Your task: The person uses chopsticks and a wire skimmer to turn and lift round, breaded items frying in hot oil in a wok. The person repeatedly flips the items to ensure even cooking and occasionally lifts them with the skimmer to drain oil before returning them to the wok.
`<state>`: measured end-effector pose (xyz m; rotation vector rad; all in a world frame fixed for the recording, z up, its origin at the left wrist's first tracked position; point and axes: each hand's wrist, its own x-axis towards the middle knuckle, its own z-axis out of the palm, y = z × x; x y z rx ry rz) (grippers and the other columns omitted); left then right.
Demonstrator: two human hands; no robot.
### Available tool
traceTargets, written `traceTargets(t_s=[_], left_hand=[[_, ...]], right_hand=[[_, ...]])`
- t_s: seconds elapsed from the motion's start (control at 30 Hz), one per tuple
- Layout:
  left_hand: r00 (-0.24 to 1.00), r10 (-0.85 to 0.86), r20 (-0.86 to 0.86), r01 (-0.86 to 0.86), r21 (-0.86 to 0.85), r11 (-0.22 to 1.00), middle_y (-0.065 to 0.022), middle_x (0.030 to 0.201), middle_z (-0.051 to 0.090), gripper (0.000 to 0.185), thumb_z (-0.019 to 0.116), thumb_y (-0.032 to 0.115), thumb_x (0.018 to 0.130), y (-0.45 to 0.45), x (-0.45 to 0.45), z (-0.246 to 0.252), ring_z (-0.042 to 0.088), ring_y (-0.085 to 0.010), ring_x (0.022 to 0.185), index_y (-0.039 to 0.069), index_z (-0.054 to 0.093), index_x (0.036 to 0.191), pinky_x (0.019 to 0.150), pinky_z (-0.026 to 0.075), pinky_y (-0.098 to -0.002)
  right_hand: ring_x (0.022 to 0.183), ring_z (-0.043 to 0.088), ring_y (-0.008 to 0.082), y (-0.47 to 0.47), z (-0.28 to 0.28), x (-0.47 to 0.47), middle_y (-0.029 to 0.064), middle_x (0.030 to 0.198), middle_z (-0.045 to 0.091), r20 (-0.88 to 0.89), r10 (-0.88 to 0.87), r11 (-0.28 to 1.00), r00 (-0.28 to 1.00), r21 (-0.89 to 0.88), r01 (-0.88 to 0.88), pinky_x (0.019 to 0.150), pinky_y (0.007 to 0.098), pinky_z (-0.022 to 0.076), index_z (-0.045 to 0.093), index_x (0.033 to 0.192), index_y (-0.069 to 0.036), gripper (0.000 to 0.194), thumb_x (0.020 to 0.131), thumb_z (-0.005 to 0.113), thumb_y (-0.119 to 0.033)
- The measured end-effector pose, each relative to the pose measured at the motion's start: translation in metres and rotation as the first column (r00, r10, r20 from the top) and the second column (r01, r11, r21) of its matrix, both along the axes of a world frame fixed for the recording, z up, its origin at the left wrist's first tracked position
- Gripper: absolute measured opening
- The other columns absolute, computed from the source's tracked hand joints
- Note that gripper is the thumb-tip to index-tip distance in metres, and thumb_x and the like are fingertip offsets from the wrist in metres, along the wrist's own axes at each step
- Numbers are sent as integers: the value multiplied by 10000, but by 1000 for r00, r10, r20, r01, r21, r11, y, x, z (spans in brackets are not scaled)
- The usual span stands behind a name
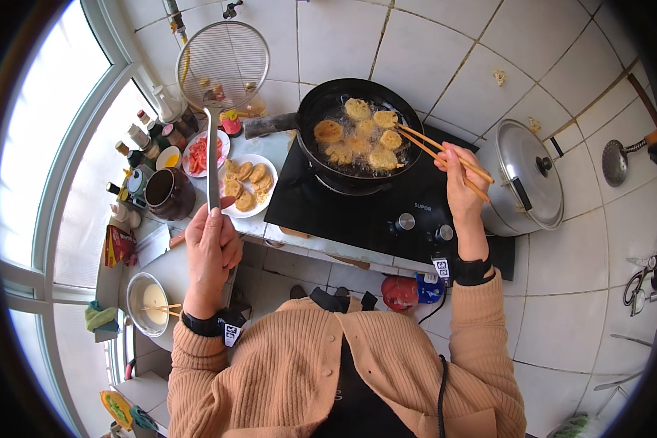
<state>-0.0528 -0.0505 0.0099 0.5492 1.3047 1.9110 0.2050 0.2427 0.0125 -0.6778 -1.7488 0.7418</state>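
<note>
My left hand (212,246) grips the metal handle of a round wire-mesh strainer (223,60), raised above the counter left of the wok. In my right hand (463,178) is a pair of wooden chopsticks (443,156), their tips beside a battered piece (385,119) at the right inside the wok. Several golden battered pieces fry in bubbling oil in the black wok (361,176), which stands on the black gas stove (356,216). Fried pieces lie on a white plate (270,189) on the counter, partly behind the strainer's handle.
Left of the stove are a plate of sliced tomato (198,156), a dark brown pot (169,192), a small yellow-filled bowl (168,159) and several bottles. A batter bowl (148,304) with chopsticks stands lower left. The wok's handle (268,126) points left. A large lidded aluminium pot (517,175) stands right.
</note>
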Motion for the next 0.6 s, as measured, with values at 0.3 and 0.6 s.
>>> traceTargets(t_s=[0.3, 0.6], left_hand=[[991, -116, 65, 118, -28, 993, 35, 599, 329, 294, 409, 231, 1028, 24, 12, -2, 272, -43, 386, -13, 510, 1159, 353, 248, -206], [993, -109, 42, 110, -5, 994, 40, 596, 327, 300, 413, 242, 1028, 22, 6, -6, 270, -38, 384, -8, 508, 1163, 352, 243, -203]], right_hand=[[734, 681, 165, 8, -13, -74, 145, 891, 688, -3, 461, 824, 887, -370, -429, 678, 250, 565, 645, 1071, 70, 248, 957, 569, -137], [645, 658, 137, 21, 13, -60, 102, 774, 666, -12, 239, 947, 971, -220, -236, 588, 234, 542, 651, 980, 59, 228, 951, 571, -153]])
